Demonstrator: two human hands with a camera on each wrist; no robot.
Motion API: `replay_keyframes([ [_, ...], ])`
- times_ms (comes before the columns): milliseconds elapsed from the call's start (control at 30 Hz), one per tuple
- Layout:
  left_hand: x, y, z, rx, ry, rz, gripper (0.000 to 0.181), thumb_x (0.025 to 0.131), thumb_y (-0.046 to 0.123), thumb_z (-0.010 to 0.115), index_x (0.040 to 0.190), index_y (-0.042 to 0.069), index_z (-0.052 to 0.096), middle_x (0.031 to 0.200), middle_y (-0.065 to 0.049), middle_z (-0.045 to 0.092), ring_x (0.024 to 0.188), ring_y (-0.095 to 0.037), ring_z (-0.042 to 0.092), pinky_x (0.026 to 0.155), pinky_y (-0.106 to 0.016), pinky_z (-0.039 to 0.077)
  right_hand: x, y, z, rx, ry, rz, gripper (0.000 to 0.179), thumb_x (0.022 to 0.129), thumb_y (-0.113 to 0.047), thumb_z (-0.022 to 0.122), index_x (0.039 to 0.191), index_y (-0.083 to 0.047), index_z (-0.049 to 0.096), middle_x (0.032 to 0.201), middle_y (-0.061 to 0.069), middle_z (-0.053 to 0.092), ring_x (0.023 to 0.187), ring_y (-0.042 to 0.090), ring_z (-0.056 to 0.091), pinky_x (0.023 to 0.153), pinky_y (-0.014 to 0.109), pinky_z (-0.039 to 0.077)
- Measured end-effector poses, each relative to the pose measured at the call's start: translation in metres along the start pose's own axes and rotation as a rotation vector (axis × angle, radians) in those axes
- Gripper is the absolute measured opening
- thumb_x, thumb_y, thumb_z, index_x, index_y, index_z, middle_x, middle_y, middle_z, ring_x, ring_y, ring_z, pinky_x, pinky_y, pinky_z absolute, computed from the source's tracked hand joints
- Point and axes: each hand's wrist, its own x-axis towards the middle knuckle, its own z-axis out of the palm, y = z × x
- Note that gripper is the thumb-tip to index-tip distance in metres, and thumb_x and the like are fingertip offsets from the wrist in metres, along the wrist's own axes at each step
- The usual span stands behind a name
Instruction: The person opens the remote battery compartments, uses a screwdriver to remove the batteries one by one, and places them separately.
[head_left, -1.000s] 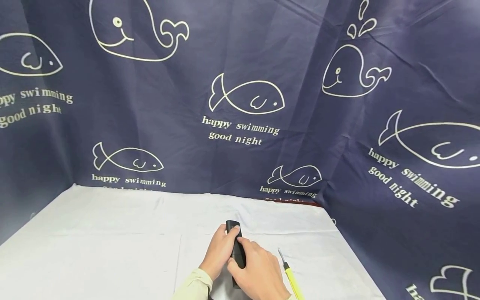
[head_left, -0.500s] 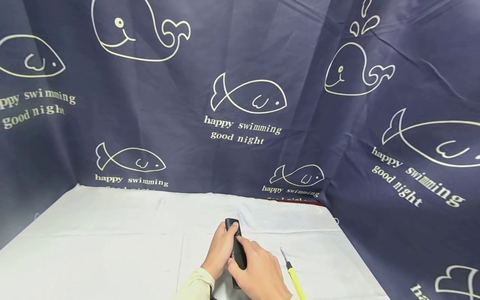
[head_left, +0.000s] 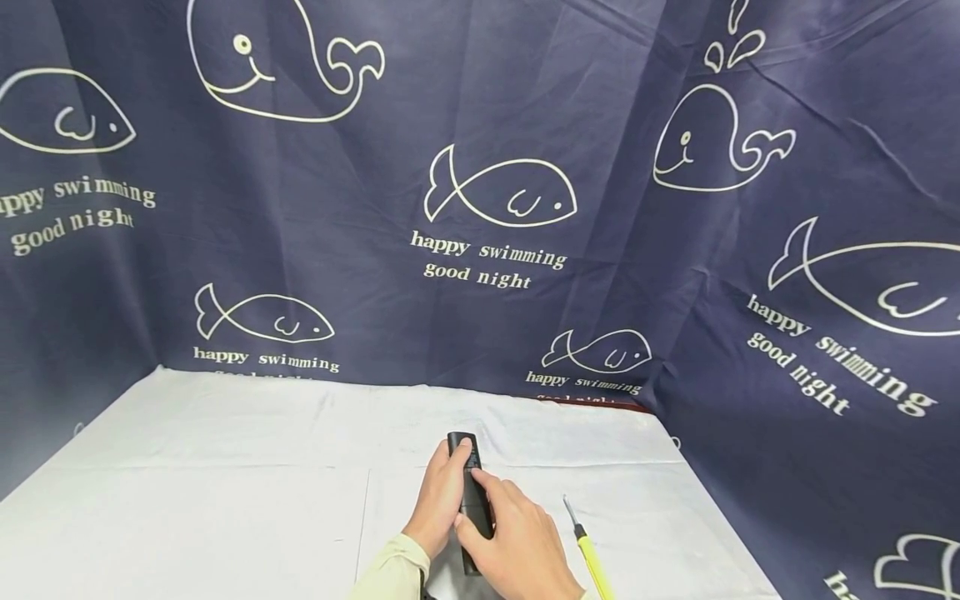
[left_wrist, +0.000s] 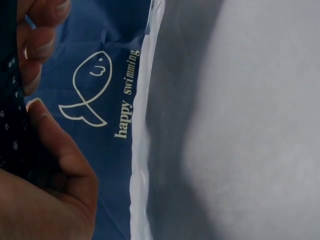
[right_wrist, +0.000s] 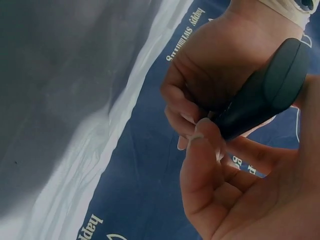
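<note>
A black remote control (head_left: 474,500) is held between both hands, its smooth back with a seam across it facing up in the head view. Number keys on the remote (left_wrist: 11,95) show at the left edge of the left wrist view. My left hand (head_left: 437,498) grips the far part from the left side, thumb lying over the back near the end. From the right, my right hand (head_left: 522,537) holds the nearer part, with thumb and index finger on the back. In the right wrist view one rounded end of the remote (right_wrist: 287,75) sticks out between the hands.
A screwdriver (head_left: 588,552) with a yellow handle and thin metal shaft lies right of the right hand. White cloth (head_left: 225,508) covers the table. Dark blue curtains (head_left: 360,217) printed with fish and whales stand at the back and both sides.
The far end of the remote has risen slightly in view, and more of the markings on its back show beside the left thumb. Both hands keep their hold; the camera view has shifted a little.
</note>
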Motion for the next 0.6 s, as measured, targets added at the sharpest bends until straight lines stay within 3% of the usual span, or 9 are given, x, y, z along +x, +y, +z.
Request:
replay_keyframes([
  [267, -0.0018, 0.0004, -0.0003, 0.009, 0.023, -0.010, 0.047, 0.107, 0.048, 0.036, 0.123, 0.005, 0.047, 0.103, -0.010, 0.053, 0.085, -0.021, 0.058, 0.074, -0.034, 0.050, -0.0003, 0.0009, 0.0011, 0.041, -0.024, 0.007, 0.051, 0.089, -0.043, 0.071, 0.133, -0.021, 0.062, 0.096, -0.011, 0.062, 0.076, 0.008, 0.059, 0.063, 0.031, 0.047],
  [467, 0.0012, 0.0012, -0.0010, -0.046, 0.045, -0.012, 0.046, 0.108, 0.045, 0.037, 0.124, 0.003, 0.047, 0.094, -0.011, 0.061, 0.076, -0.020, 0.061, 0.068, -0.033, 0.051, 0.0047, -0.0003, 0.0005, 0.308, -0.107, 0.174, 0.046, 0.098, -0.045, 0.062, 0.131, -0.013, 0.055, 0.076, -0.013, 0.055, 0.061, 0.002, 0.050, 0.057, 0.024, 0.041],
  [600, 0.0018, 0.0021, -0.0012, -0.076, 0.046, -0.012, 0.045, 0.108, 0.044, 0.038, 0.123, 0.003, 0.047, 0.083, -0.010, 0.065, 0.069, -0.019, 0.063, 0.063, -0.032, 0.052, 0.0059, -0.0006, 0.0018, 0.447, -0.163, 0.262, 0.058, 0.101, -0.046, 0.056, 0.140, -0.006, 0.044, 0.069, -0.010, 0.058, 0.057, 0.005, 0.052, 0.057, 0.025, 0.041],
])
